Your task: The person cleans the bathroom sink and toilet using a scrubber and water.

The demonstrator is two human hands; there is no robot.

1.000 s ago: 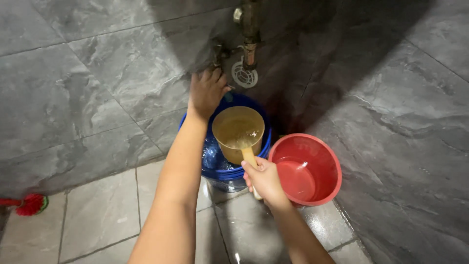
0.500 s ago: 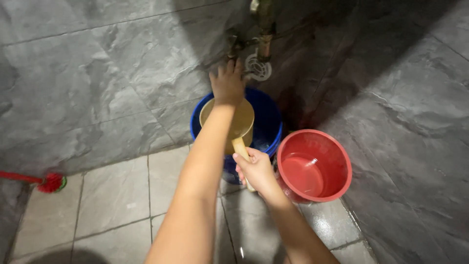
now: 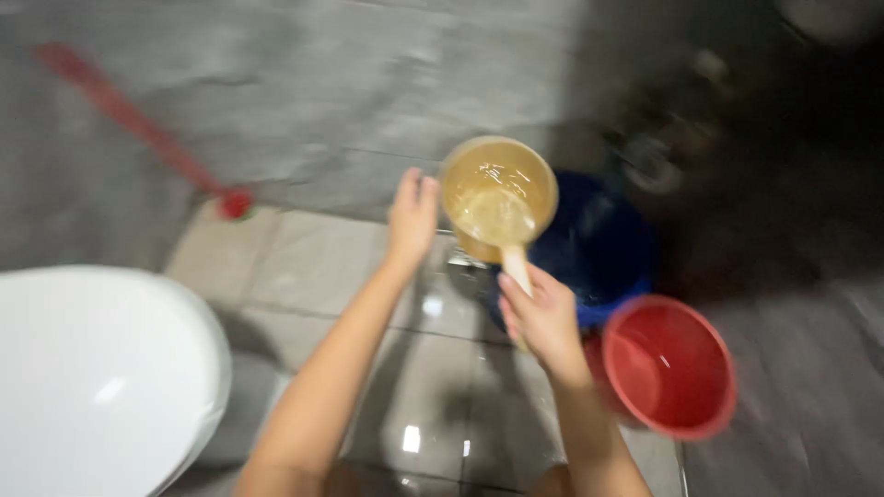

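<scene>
Your left hand had come away from the wall tap and hung open, fingers loosely apart, just beside the yellow dipper, touching nothing clearly. Your right hand was clamped on the dipper's handle, holding the water-filled dipper above the blue bucket, the red basin nearby.

Bare grey floor tiles lie open between the white rounded ceramic fixture at left and the blue plastic bucket. The red plastic basin beside the bucket blocks the right side.
</scene>
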